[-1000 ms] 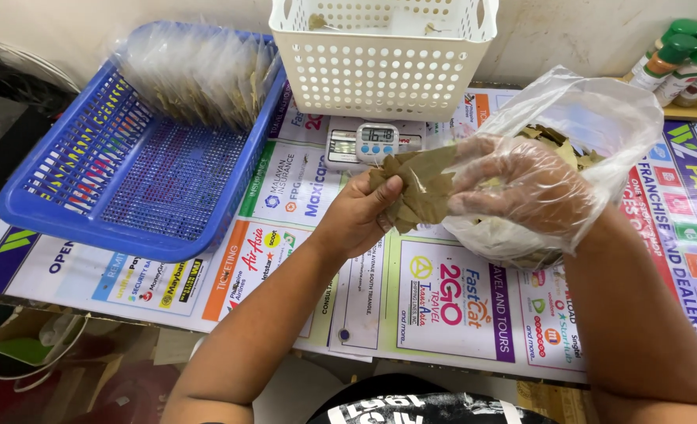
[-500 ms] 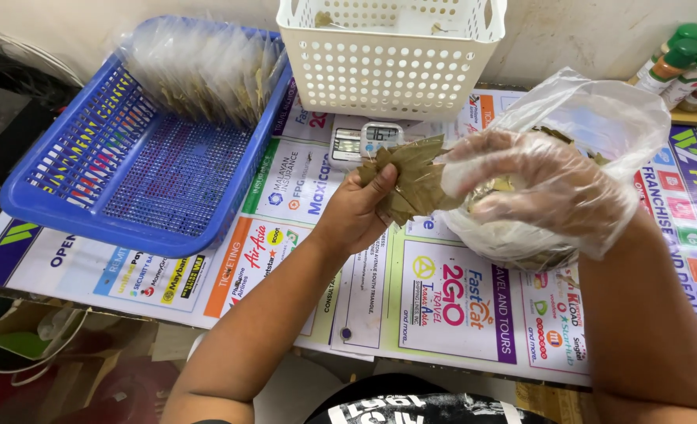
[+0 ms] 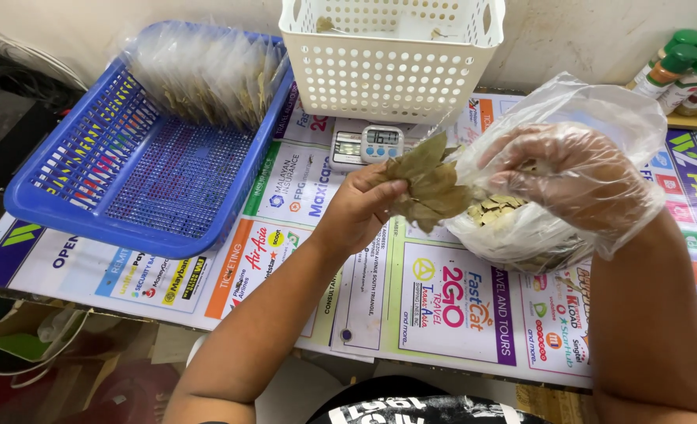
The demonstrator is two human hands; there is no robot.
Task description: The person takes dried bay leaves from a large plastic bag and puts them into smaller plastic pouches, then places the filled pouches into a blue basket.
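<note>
While the bare left hand (image 3: 356,212) is pinching a bunch of dry brown-green leaves (image 3: 425,182) in the middle of the frame, the right hand (image 3: 568,177), fingers curled, is sitting inside a big clear plastic bag (image 3: 556,169) of leaves at the right, near a small white scale (image 3: 366,146).

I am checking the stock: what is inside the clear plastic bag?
The clear plastic bag holds dried leaves and the gloved right hand. The bag's bottom is hidden by crumpled plastic.
</note>
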